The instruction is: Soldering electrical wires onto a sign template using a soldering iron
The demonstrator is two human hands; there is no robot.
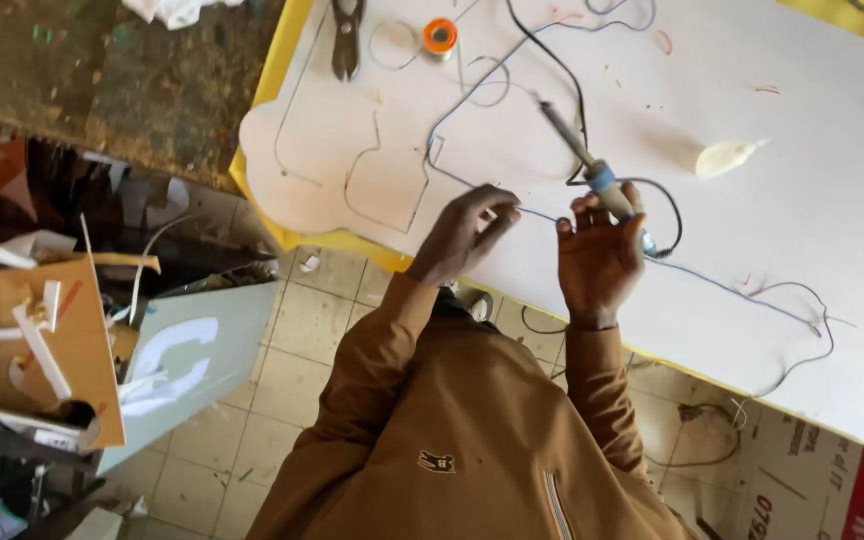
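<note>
white board (802, 180), blue-handled soldering iron (592, 170), orange spool (440, 36)

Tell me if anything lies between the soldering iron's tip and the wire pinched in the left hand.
Nothing visible does. The right hand holds the soldering iron with its tip pointing up and away over the white board. The left hand pinches the thin wire beside it. Only bare board and loose wire loops lie between them.

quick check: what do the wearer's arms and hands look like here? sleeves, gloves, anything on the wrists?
Both arms are in long brown sleeves of a jacket, loose and creased, ending at the wrists. The left hand and right hand are bare: no gloves, and no rings or watch that I can make out. The jacket front carries a small dark embroidered emblem and a light zip.
</note>
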